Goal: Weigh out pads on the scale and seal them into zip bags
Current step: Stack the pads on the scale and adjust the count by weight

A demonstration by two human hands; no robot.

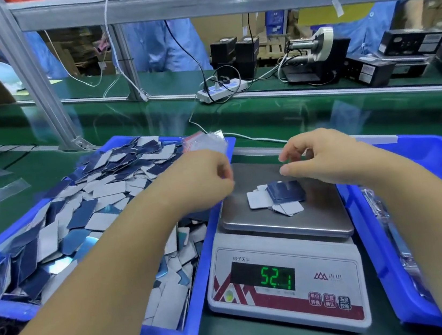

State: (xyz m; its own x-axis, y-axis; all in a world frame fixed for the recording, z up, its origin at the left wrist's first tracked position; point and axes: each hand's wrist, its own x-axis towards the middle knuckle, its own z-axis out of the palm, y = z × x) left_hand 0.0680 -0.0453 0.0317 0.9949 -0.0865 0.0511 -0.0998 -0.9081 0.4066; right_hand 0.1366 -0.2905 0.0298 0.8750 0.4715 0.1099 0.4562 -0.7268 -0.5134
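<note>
A small pile of white and dark-blue pads [277,199] lies on the steel pan of the scale [249,219], whose display reads 52.1. Above the pan, my left hand [202,181] and my right hand [325,159] face each other with fingers curled. Between them they pinch a clear zip bag [294,167], which shows only faintly. A blue bin [194,297] on the left is heaped with several loose pads [101,205]. A stack of clear zip bags [208,143] rests on the bin's far corner.
A second blue bin [379,245] with filled bags stands to the right of the scale. Behind runs a green conveyor belt [292,118] with a power strip [221,90] and cables. An aluminium frame post [35,87] rises at the back left. Other people in blue coats stand beyond.
</note>
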